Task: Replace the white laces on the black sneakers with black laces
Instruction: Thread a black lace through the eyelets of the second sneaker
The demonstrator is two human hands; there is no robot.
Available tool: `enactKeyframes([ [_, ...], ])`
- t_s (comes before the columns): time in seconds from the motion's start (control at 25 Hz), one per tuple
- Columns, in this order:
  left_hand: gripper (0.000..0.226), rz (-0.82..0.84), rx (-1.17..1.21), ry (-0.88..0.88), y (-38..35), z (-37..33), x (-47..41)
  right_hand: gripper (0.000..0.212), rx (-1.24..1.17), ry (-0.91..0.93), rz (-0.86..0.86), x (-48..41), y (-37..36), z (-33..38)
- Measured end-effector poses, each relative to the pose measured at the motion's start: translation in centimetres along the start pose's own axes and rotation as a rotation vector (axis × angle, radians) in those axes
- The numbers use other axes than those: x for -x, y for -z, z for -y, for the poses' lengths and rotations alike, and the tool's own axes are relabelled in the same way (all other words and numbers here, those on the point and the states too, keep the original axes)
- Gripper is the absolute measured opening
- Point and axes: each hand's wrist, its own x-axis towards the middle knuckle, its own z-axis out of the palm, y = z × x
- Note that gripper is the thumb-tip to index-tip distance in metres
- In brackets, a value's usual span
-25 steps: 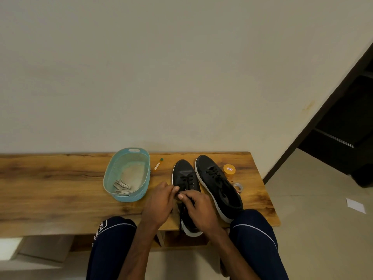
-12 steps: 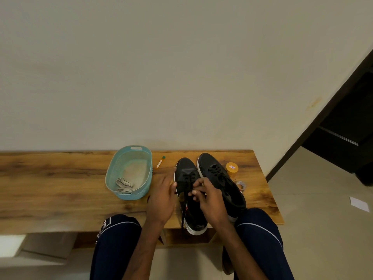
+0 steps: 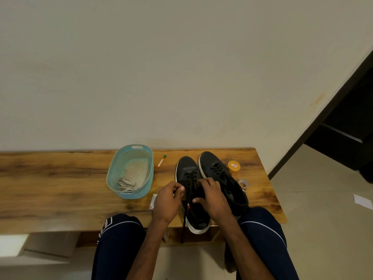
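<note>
Two black sneakers with white soles stand side by side on the wooden bench (image 3: 50,178). The left sneaker (image 3: 186,172) has a black lace (image 3: 184,223) through its eyelets, with one end hanging down over the bench's front edge. My left hand (image 3: 168,201) pinches that lace at the sneaker's left side. My right hand (image 3: 211,196) rests on the sneaker's opening and grips its upper and lace. The right sneaker (image 3: 220,174) is laced in black. White laces (image 3: 125,183) lie coiled in a light blue basket (image 3: 113,174).
A small orange and green tube (image 3: 161,161) lies between basket and shoes. An orange-lidded jar (image 3: 233,166) and a tape roll (image 3: 243,183) sit right of the shoes. A small packet (image 3: 153,202) lies by my left wrist. My knees are below the bench edge. A dark doorway is at right.
My hands have shifted apart on the left sneaker; the left hand now pulls the lace out to the left, and a lace end hangs over the bench edge.
</note>
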Motion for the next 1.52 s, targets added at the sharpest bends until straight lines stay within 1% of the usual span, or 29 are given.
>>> enactKeyframes([
  [0.08,0.009,-0.018,0.023,0.018,-0.3,0.2,0.0,0.052,0.094,0.026,-0.007,-0.4,-0.5,0.1],
  [0.16,0.014,-0.013,0.068,0.036,-0.6,0.4,-0.1,0.041,0.097,0.027,-0.047,-0.5,-0.9,0.4],
  [0.24,0.020,-0.007,0.064,0.042,-1.1,0.4,-0.4,0.035,0.095,0.000,-0.070,-0.5,-1.0,0.4],
  [0.36,0.016,-0.036,-0.016,-0.001,-2.0,0.3,-0.8,0.025,-0.067,-0.083,-0.120,0.1,-1.0,0.3],
  [0.56,0.007,-0.037,-0.138,-0.062,-3.6,-0.2,-0.7,0.025,-0.302,-0.169,-0.119,1.4,-1.2,0.1],
  [0.72,0.010,-0.021,-0.197,-0.050,-4.7,-0.3,-0.7,0.025,-0.497,-0.270,-0.091,1.2,-1.1,-0.6],
  [0.8,0.011,-0.030,-0.155,-0.013,-5.1,-0.2,-0.7,0.025,-0.556,-0.300,-0.073,1.2,-1.1,-0.8],
  [0.92,0.010,-0.055,-0.012,0.067,-5.2,-0.1,-0.9,0.025,-0.625,-0.310,-0.049,1.0,-1.2,-1.0],
  [1.04,0.017,-0.084,0.075,0.121,-5.2,0.0,-1.0,0.025,-0.642,-0.317,-0.043,0.8,-1.4,-1.2],
  [1.24,0.029,-0.085,0.043,0.115,-5.5,-0.1,-1.3,0.024,-0.663,-0.300,-0.055,0.9,-1.5,-1.4],
  [1.32,0.030,-0.097,0.019,0.107,-5.6,0.0,-1.5,0.023,-0.812,-0.326,-0.020,0.9,-1.5,-1.5],
  [1.36,0.030,-0.103,0.005,0.101,-5.6,0.1,-1.6,0.026,-0.903,-0.346,0.005,0.8,-1.5,-1.6],
  [1.4,0.030,-0.106,-0.010,0.094,-5.7,0.2,-1.5,0.031,-0.958,-0.361,0.014,0.8,-1.6,-1.6],
  [1.44,0.030,-0.106,-0.023,0.087,-5.8,0.4,-1.5,0.031,-0.961,-0.369,-0.004,0.6,-1.8,-1.6],
  [1.52,0.030,-0.101,-0.009,0.072,-5.9,0.8,-1.6,0.019,-0.898,-0.386,-0.088,0.0,-2.3,-1.4],
])
